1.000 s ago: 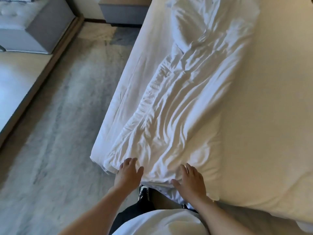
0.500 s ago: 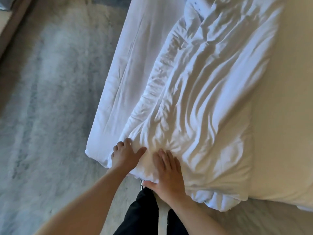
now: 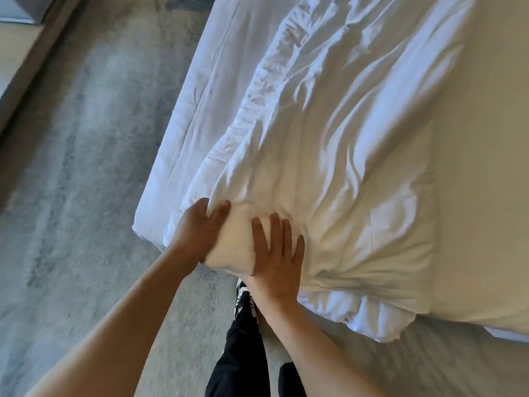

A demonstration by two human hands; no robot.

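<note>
A crumpled white duvet [image 3: 329,144] lies lengthwise on a bed with a cream sheet [image 3: 486,167]. Its near end hangs a little over the foot of the mattress. My left hand [image 3: 197,230] cups the near left corner of the duvet, with the fingers curled round the bunched fabric. My right hand [image 3: 274,253] lies flat on top of the duvet just to the right of the left hand, fingers straight and spread, pressing down. A flatter white layer [image 3: 177,173] shows under the duvet along the bed's left side.
Grey carpet [image 3: 80,167] covers the floor left of the bed. A wooden floor strip [image 3: 25,67] runs along the far left. My dark trouser legs and a black-and-white shoe [image 3: 243,302] stand close against the foot of the bed.
The view has moved closer over the bed's foot. Both hands have slid up from the duvet's edge; the right hand has moved left and now lies flat beside the left one.
</note>
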